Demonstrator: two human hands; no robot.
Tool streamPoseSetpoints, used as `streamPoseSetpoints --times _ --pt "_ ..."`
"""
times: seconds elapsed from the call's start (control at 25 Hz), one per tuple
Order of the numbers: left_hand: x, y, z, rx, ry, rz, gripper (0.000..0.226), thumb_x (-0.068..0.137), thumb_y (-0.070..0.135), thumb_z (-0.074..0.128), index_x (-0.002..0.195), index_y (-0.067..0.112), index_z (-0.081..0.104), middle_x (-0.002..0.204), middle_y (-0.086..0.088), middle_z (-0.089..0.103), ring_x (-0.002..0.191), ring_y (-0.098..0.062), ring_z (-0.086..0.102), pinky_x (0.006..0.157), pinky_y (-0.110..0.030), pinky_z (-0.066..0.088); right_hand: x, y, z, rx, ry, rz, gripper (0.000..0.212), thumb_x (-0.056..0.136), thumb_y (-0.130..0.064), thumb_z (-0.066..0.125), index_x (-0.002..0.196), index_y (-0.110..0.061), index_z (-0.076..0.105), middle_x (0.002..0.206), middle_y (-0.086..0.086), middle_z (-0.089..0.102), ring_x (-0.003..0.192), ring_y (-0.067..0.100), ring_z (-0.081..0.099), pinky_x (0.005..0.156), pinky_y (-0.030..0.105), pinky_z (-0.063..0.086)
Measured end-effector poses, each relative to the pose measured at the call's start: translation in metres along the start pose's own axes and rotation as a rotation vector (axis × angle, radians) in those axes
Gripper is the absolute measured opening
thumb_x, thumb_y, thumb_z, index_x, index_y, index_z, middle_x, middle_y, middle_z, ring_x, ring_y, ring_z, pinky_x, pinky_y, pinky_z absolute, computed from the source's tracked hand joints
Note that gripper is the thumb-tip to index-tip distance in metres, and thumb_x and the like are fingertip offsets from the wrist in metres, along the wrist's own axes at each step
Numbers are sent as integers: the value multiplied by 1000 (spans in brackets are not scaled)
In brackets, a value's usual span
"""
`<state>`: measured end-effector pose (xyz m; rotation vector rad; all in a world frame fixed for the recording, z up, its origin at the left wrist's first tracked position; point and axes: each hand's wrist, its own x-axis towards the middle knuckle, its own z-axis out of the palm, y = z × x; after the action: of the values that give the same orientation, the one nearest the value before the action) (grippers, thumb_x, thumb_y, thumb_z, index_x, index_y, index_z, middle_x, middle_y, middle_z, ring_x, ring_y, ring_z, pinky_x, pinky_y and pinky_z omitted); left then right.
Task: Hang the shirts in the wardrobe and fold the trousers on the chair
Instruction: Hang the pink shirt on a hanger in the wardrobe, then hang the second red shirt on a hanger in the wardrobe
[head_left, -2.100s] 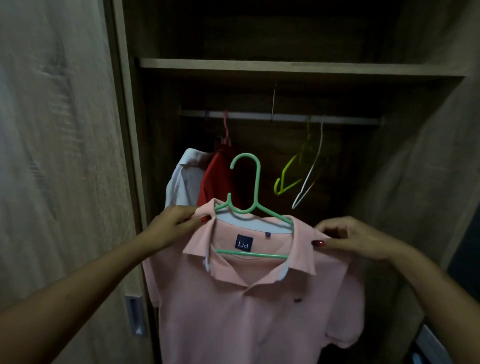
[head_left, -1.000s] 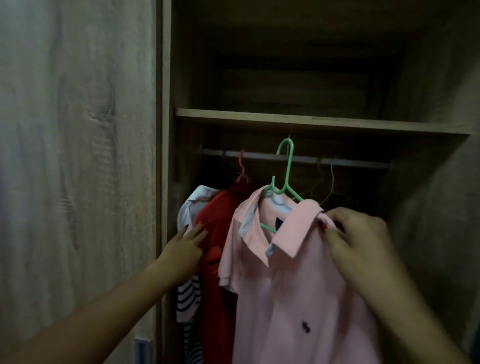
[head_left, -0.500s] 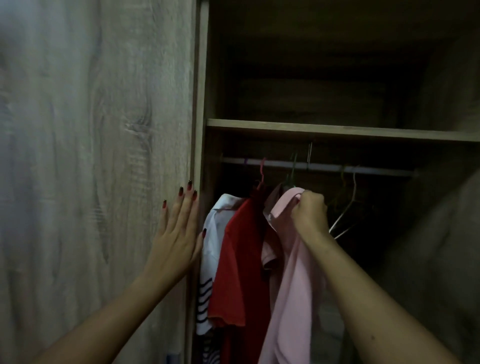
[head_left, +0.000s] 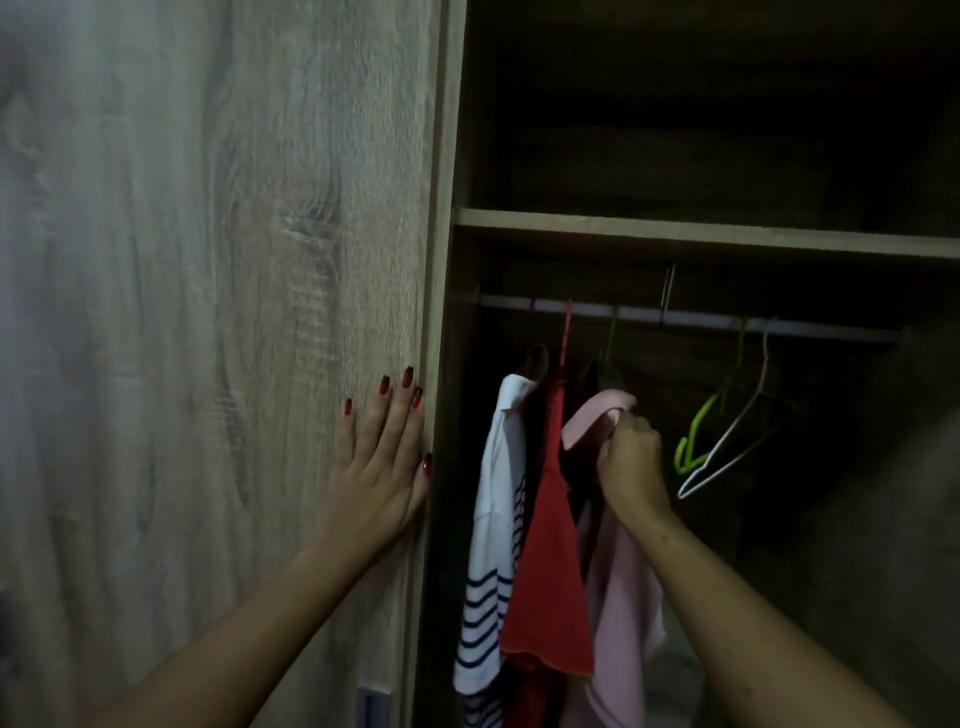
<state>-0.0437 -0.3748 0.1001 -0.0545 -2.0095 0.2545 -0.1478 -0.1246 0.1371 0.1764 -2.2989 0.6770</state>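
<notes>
The pink shirt (head_left: 618, 582) is pinched at its collar by the right hand (head_left: 628, 462) to settle it on the rail (head_left: 691, 318), while the left hand (head_left: 382, 467) is laid flat, fingers apart, on the wardrobe door (head_left: 208, 312) for support.

A: What hangs on the rail (head_left: 675, 315)?
B: Under the shelf (head_left: 701, 236), three shirts at seven o'clock, two empty hangers (head_left: 727, 447) at four o'clock.
A: And the door (head_left: 208, 312)?
B: At nine o'clock of the shirts, left hand (head_left: 382, 467) flat on it.

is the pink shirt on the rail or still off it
On it, apparently: the pink shirt hangs below the rail, its hanger hook dim. The right hand grips its collar.
</notes>
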Motion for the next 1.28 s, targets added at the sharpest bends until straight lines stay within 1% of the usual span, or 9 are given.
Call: streamPoseSetpoints --times 0.12,0.24,0.32,0.44,0.52,0.64,0.88,1.04,1.28 --pt "-3 2 -4 -3 -58 -21 62 97 32 35 148 1 18 158 -20 13 146 -36 11 115 -60 19 -19 10 12 76 11 -81 44 87 1 38 131 5 42 108 27 57 96 41 55 81 43 46" --pt "-13 9 -12 -27 -132 -62 63 97 33 32 148 1 15 158 -20 9 147 -37 9 116 -58 18 -42 15 12 296 -117 -111 53 94 -24 24 146 -17 16 111 24 58 90 32 62 76 43 54" --pt "-20 13 -15 -56 -181 -88 64 97 34 31 149 2 12 159 -19 5 147 -36 6 117 -57 17 -47 22 15 343 -171 -101 56 97 -18 28 147 -29 6 111 23 61 86 30 65 72 42 57" --pt "-38 21 -22 -77 -271 -146 66 98 34 32 150 5 3 160 -16 -5 148 -32 -2 120 -52 10 -55 34 19 374 -177 -105 53 96 -14 27 148 -17 15 128 22 53 107 33 60 87 45 54" --pt "-52 27 -25 -70 -338 -199 67 99 35 34 151 9 -1 160 -12 -10 148 -28 -7 121 -50 6 -69 32 17 365 -87 -217 53 94 -8 31 146 -7 22 146 20 37 134 33 39 106 48 40" --pt "-78 31 -34 -20 -461 -250 65 100 41 29 151 17 -4 160 -5 -13 148 -22 -10 119 -55 5 -99 0 6 327 -25 -482 54 94 -6 40 146 -7 26 156 11 24 146 20 17 119 41 20" --pt "-169 -22 -92 205 -723 -504 66 98 50 19 152 17 1 160 -1 -9 148 -23 -6 118 -57 6 -164 -105 22 624 -201 -852 46 86 1 44 132 -1 45 140 16 46 131 28 43 110 41 35" --pt "-251 -99 -161 272 -800 -793 62 92 44 27 141 9 39 153 -9 34 142 -29 29 103 -61 36 -217 -174 53 718 -399 -934 38 86 -6 45 124 -5 50 126 12 53 117 27 50 104 29 35" --pt "-382 -235 -263 394 -788 -1362 53 97 39 37 142 11 33 158 -10 16 147 -28 5 115 -58 13 -321 -307 118 811 -759 -1045 26 89 -7 51 114 -10 55 116 4 53 104 14 52 91 21 43"
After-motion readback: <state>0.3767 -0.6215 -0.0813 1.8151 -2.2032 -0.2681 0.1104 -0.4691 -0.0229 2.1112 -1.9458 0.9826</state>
